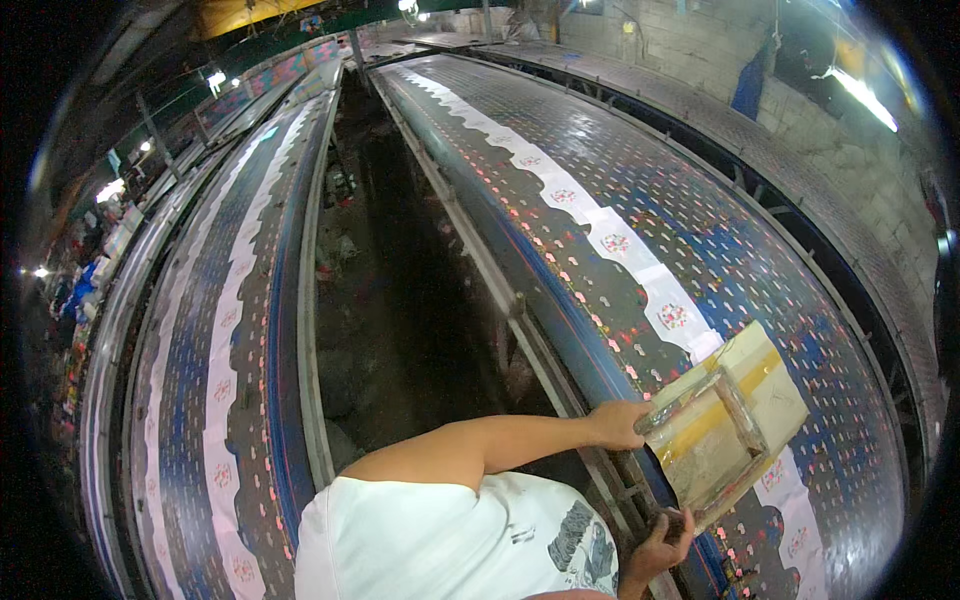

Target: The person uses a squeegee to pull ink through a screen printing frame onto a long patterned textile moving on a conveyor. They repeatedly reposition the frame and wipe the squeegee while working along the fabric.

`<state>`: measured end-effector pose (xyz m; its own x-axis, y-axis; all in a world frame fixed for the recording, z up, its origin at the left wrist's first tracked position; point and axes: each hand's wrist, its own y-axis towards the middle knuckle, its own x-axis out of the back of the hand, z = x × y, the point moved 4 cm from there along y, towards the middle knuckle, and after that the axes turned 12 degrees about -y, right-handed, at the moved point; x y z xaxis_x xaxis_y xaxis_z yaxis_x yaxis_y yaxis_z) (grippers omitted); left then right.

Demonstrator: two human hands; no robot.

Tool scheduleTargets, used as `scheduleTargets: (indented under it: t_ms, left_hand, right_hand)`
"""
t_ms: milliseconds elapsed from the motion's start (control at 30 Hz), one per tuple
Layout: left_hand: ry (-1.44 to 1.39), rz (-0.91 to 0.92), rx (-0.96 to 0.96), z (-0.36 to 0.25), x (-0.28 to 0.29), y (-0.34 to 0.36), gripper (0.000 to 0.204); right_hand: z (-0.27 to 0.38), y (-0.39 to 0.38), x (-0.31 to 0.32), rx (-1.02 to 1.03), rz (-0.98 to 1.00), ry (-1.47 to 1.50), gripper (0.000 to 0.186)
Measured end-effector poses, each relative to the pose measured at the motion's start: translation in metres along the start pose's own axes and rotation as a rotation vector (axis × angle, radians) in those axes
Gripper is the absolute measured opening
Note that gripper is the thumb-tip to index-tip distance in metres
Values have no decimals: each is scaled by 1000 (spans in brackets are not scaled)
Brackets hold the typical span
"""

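Note:
A screen-printing frame (690,455) with a yellowish, see-through surface and strips of brown tape lies tilted over the right-hand long table. A smaller rectangular wooden frame (757,436) shows on top of it. My left hand (617,425), arm stretched across, grips its left edge. At the near corner, my right hand (662,548) has its fingers curled against the edge; part of the grip is hidden. Beneath the frame runs a white fabric strip (640,262) with a scalloped edge and small round floral prints. The frame covers a section of this strip.
The right-hand table (720,225) is dark, dotted with paint marks, and has a metal rail (470,235) along its side. A dark aisle (400,270) separates it from another long table (190,330) bearing similar white strips. A block wall (840,180) stands at far right.

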<state>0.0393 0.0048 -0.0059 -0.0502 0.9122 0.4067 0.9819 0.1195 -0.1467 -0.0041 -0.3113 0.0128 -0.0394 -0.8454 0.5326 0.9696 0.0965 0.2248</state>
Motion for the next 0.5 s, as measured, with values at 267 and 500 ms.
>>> scheduleTargets:
  t_ms: [267, 500]
  left_hand:
    - [269, 258, -1303, -30, -1, -52, 54]
    - [278, 331, -1248, -11, -14, -47, 20]
  right_hand:
    - [44, -35, -38, 184, -72, -307, 40]
    - [27, -35, -68, 284, -162, -424, 35]
